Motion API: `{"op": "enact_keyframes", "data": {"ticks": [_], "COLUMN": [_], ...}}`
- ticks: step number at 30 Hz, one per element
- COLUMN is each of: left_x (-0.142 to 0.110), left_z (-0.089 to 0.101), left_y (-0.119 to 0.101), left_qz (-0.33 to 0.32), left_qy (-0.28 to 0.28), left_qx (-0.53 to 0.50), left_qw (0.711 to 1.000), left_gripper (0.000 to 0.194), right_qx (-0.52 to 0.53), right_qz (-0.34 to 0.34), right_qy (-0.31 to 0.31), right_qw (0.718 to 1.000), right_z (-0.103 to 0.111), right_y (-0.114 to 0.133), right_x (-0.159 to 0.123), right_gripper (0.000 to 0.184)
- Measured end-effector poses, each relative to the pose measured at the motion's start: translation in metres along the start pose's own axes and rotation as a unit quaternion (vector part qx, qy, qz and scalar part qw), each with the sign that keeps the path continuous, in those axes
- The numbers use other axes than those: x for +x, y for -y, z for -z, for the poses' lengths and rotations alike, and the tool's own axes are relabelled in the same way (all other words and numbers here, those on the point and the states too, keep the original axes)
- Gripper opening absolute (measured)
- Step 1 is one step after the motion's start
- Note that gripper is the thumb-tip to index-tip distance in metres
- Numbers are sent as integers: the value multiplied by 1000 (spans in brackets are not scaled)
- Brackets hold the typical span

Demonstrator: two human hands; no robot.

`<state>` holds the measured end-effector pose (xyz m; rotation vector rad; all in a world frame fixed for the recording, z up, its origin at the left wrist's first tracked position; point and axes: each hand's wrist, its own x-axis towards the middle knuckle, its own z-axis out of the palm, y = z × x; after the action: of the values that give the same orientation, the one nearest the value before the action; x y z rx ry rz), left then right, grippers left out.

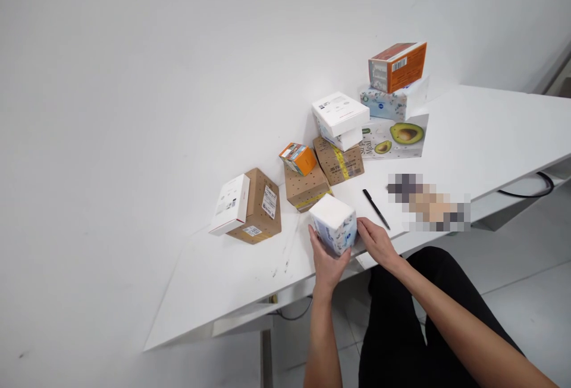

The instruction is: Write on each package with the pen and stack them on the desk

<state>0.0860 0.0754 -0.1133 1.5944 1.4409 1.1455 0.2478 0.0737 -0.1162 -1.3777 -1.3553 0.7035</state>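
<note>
At the table's near edge, a white and light-blue tissue pack (333,225) with a leafy print stands between my hands. My left hand (329,264) grips it from the left and near side, thumb and fingers around its lower part. On the right side, the curled fingers of my right hand (377,242) press against the pack; their tips are partly hidden. A black pen (376,209) lies just beyond my right hand. Behind the pack is a brown cardboard box (307,188) with a small orange box (298,159) on top.
Left, a white flat box (229,205) leans on a labelled carton (267,200). Another white box (341,113) tops a tissue pack above a taped carton (341,162). Right of these are an avocado-print box (399,138) and an orange box (405,66) on a tissue pack (386,103).
</note>
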Motion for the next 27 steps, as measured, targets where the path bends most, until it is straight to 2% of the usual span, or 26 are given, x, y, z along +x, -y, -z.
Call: {"op": "enact_keyframes", "data": {"ticks": [3, 7, 13, 17, 19, 24, 27], "left_x": [-3, -6, -4, -4, -2, 7, 10], "left_z": [4, 6, 6, 7, 7, 14, 19], "left_y": [2, 3, -2, -3, -1, 9, 14], "left_qz": [-40, -61, -67, -46, -43, -33, -23], "left_qy": [-3, -16, 28, 50, 43, -17, -18], "left_qx": [-20, -52, -39, -42, -64, -150, -159], "left_qw": [999, 997, 997, 997, 996, 988, 987], "left_gripper": [114, 110, 111, 110, 107, 97, 87], "right_qx": [29, 96, 111, 134, 130, 127, 117], "right_qz": [-16, -41, -59, -69, -68, -29, 1], "right_qy": [-24, -71, -139, -142, -138, -104, -119], "right_qw": [999, 992, 982, 978, 980, 986, 986], "right_z": [0, -1, -5, -6, -5, -2, -1], "right_y": [-1, -3, -10, -10, -9, -8, -8], "right_x": [0, 1, 1, 3, 3, 1, -1], "right_gripper": [34, 31, 29, 39, 42, 32, 27]}}
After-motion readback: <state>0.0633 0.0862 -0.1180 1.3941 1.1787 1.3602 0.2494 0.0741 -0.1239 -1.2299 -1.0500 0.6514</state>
